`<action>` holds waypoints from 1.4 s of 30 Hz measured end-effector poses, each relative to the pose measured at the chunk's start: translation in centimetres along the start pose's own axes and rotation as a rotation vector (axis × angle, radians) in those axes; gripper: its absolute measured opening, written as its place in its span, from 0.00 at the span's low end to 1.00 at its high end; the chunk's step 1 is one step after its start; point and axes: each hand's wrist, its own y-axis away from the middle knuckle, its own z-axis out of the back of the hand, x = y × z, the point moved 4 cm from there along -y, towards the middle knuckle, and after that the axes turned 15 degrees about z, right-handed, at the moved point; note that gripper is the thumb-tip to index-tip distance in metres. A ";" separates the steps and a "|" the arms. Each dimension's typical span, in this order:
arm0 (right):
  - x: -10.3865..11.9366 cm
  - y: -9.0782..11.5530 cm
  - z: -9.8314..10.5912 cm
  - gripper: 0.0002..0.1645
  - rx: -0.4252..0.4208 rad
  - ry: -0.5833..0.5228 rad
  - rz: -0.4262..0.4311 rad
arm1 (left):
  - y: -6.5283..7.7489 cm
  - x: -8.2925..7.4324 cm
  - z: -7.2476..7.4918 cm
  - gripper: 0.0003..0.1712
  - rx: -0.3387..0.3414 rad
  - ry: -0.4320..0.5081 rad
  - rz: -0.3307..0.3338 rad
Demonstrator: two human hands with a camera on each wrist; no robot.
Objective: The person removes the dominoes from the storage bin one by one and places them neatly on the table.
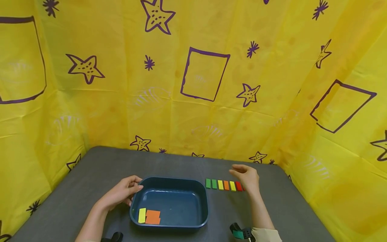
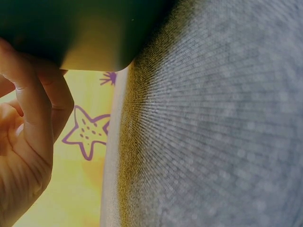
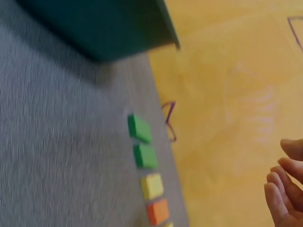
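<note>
A dark blue rectangular basin (image 1: pixel 178 205) stands on the table. My left hand (image 1: pixel 124 190) grips its left end, thumb at the rim and fingers bent against the outer wall, as the left wrist view also shows. In the basin's near left corner lie a yellow block (image 1: pixel 142 215) and two orange blocks (image 1: pixel 153 220). Right of the basin runs a row of small domino-like blocks: green (image 1: pixel 208 183), yellow, orange and red (image 1: pixel 239 186). Above the row's right end hovers my right hand (image 1: pixel 248 178), fingers loosely bent, nothing visible in them; it hides part of the row.
The dark grey table (image 1: pixel 115 161) has yellow patterned cloth (image 1: pixel 205 127) hanging behind it and at both sides. A black strap device (image 1: pixel 239 232) sits at my right wrist, and another dark piece (image 1: pixel 117 237) shows near my left forearm.
</note>
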 end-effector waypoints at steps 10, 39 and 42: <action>3.3 0.4 -3.3 0.18 0.075 -0.136 0.079 | -0.1 0.1 0.0 0.26 -0.012 -0.013 0.008; 10.3 5.1 -17.1 0.14 0.480 -0.306 0.310 | 0.0 0.2 0.1 0.25 -0.011 -0.008 0.016; 10.9 5.6 -18.1 0.13 0.508 -0.296 0.317 | 0.0 0.2 0.0 0.25 -0.003 -0.004 0.009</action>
